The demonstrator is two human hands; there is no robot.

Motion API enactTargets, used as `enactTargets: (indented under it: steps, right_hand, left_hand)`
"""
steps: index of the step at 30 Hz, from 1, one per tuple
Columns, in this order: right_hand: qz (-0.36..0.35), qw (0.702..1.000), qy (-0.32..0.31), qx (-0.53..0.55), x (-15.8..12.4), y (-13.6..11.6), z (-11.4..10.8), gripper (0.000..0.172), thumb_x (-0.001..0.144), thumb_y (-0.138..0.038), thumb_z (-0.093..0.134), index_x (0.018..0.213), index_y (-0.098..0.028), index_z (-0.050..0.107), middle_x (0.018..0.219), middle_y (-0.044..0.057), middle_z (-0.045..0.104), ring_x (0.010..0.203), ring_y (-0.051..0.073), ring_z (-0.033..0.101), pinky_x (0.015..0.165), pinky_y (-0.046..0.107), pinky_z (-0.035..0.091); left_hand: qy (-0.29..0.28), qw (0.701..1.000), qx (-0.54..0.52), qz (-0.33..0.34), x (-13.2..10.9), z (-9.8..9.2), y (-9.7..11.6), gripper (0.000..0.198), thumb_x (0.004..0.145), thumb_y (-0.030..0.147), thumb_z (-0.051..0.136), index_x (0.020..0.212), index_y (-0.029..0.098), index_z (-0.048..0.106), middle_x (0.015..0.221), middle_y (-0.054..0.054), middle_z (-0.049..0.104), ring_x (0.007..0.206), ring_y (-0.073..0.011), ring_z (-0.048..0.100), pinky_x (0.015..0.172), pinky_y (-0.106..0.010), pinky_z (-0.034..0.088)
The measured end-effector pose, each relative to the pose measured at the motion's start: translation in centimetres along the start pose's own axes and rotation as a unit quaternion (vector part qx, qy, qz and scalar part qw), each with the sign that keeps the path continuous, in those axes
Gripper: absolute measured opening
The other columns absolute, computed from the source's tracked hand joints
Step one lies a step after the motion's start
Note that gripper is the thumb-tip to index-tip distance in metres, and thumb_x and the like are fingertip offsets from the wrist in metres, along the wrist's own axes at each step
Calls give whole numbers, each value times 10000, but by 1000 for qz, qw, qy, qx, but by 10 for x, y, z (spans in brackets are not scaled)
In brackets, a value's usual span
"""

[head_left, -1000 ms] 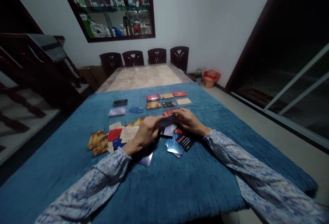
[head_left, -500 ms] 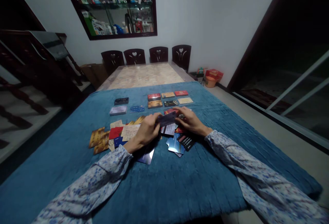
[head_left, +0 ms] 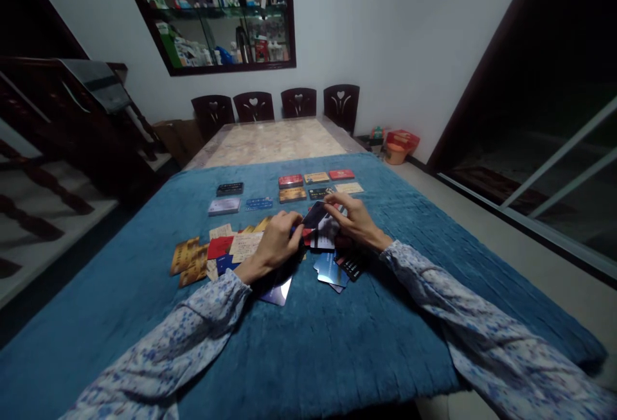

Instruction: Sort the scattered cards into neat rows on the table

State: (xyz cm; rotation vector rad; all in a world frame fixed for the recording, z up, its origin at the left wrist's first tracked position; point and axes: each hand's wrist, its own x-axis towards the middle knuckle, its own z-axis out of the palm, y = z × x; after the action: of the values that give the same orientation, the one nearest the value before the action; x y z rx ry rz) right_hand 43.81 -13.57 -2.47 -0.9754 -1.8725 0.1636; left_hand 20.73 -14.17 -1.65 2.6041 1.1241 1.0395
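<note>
My left hand (head_left: 276,240) is closed on the left edge of some plastic cards, mostly hidden behind its fingers. In my right hand (head_left: 355,219), the thumb and fingers grip the other side of the dark card (head_left: 315,215), tilted up between both hands. Under it shows a pale card with a black stripe (head_left: 324,237). Below my hands lie blue cards (head_left: 332,271) and a black card (head_left: 354,267). By my left wrist is a loose heap with gold cards (head_left: 186,255), a red card (head_left: 220,246) and a cream card (head_left: 243,246).
Sorted stacks stand farther off: black (head_left: 230,188), lilac (head_left: 224,205), blue (head_left: 259,203), red (head_left: 290,180) and gold (head_left: 292,194). A blue cloth (head_left: 376,336) covers the near table. Dark chairs (head_left: 299,101) line the far end, beneath a glass-shelved cabinet (head_left: 226,12).
The dark card between my hands has tilted more steeply, uncovering more of the striped card below. My right hand has shifted slightly and its fingers have changed position.
</note>
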Motion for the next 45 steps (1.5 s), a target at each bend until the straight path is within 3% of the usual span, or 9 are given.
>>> enactTargets:
  steps: [10, 16, 20, 28, 35, 45]
  right_hand:
    - [-122, 983, -42, -132, 21, -8, 3, 288, 1045, -375, 467, 1050, -252, 727, 862, 67, 716, 874, 238, 543, 795, 378, 416]
    - [-174, 968, -64, -171, 29, -18, 15, 271, 1041, -365, 492, 1064, -249, 735, 832, 61, 716, 898, 232, 525, 834, 384, 382]
    - [-172, 968, -59, -174, 31, -20, 21, 224, 1008, -320, 566, 1139, -219, 716, 891, 69, 733, 902, 229, 518, 844, 375, 369]
    - [-128, 968, -113, -185, 17, -18, 24, 302, 980, -254, 592, 1269, -200, 657, 952, 93, 715, 915, 234, 530, 822, 354, 366]
    - [-79, 967, -153, -188, 1, -13, 19, 286, 979, -232, 569, 1251, -191, 650, 989, 98, 724, 922, 236, 525, 826, 351, 346]
    - [-64, 958, -191, -204, -3, -15, 23, 363, 977, -247, 566, 1334, -191, 594, 1129, 119, 697, 1003, 255, 526, 849, 372, 360]
  left_hand:
    - [81, 995, -46, 15, 4, -10, 3, 71, 930, 197, 577, 972, 194, 635, 933, -43, 712, 883, -187, 644, 842, -339, 534]
    - [103, 992, -71, -3, 5, -8, -2, 78, 889, 162, 612, 963, 186, 608, 895, -18, 687, 822, -159, 648, 791, -294, 529]
    - [102, 990, -96, -16, 6, -7, -7, 177, 846, 105, 604, 1000, 192, 594, 842, 13, 670, 749, -136, 640, 760, -269, 523]
    - [72, 995, -69, -30, -6, -13, -17, 315, 838, 109, 608, 1139, 203, 614, 921, -24, 677, 832, -180, 654, 833, -330, 540]
    - [31, 998, -38, -46, -18, -15, -30, 526, 833, 106, 591, 1349, 200, 545, 877, -13, 648, 842, -191, 627, 820, -333, 530]
    - [-2, 999, 24, -43, -26, -13, -38, 427, 844, 116, 587, 1259, 200, 644, 900, -40, 659, 819, -193, 609, 796, -318, 519]
